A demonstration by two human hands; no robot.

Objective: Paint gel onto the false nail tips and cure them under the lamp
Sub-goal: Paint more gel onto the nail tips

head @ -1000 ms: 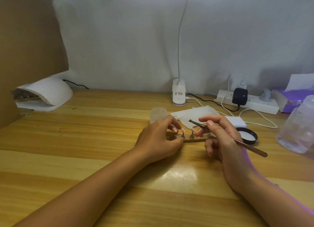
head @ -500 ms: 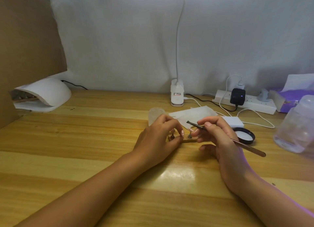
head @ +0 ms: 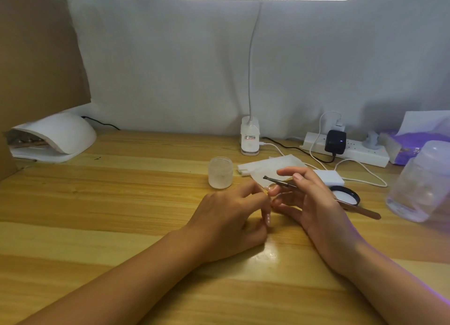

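Judging by how things lie, the painting stage is under way and no curing has begun: the nail tips are at the hands in the middle of the desk [head: 97, 227], well apart from the curing lamp [head: 56, 135] at the far left. Nearest, the left hand [head: 229, 217] is curled closed, its fingers pinched on a small piece that looks like the wooden holder of the tips; the tips themselves are almost wholly hidden between the two hands, so how many carry gel cannot be told. Just beside it the right hand [head: 314, 203] grips a slender brush [head: 280, 183] pen-fashion, its dark flat bristle end raised above the left fingers and its long smooth handle running out past the wrist to the right. The desk is glossy wood-grain laminate in pale and darker bands, with a bright glare under the hands. A little farther stands a small frosted jar [head: 220, 172], lid off, probably the gel, with its round black lid [head: 347, 195] lying inside-up to the right and a crumpled white wipe [head: 265, 166] between them. Farther back, the white dome-shaped curing lamp has something inside its mouth, too dim to identify. At the wall stand a clip-on desk lamp [head: 250, 139] and a white power strip [head: 350, 152].
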